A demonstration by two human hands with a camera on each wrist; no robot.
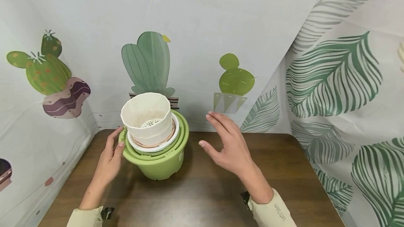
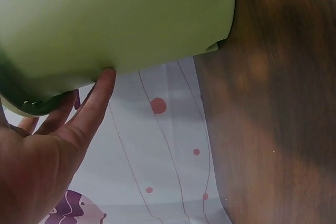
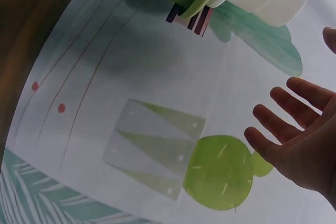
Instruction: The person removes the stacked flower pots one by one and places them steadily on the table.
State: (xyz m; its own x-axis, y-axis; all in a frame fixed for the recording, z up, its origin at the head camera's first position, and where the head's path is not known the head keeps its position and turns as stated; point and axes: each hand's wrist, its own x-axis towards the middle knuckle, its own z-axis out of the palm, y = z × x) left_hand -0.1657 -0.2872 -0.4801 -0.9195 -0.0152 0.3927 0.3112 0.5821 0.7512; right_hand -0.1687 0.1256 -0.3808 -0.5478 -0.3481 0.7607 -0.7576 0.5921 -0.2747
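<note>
A stack of nested plant pots stands on the brown table, left of centre in the head view. Its outer pot is a large light-green one, with more green rims inside it. Above these show a white rim, a thin terracotta-coloured edge, and a cream pot with a perforated bottom. My left hand is at the left rim, its fingers fairly straight and touching the outside of the green pot. My right hand hovers right of the stack, fingers extended, palm toward the pots, touching nothing.
The brown wooden table ends at a pale cloth backdrop just behind the pots. Printed cacti decorate it, and a leaf-patterned cloth hangs at the right. Dark straps sit at both cuffs.
</note>
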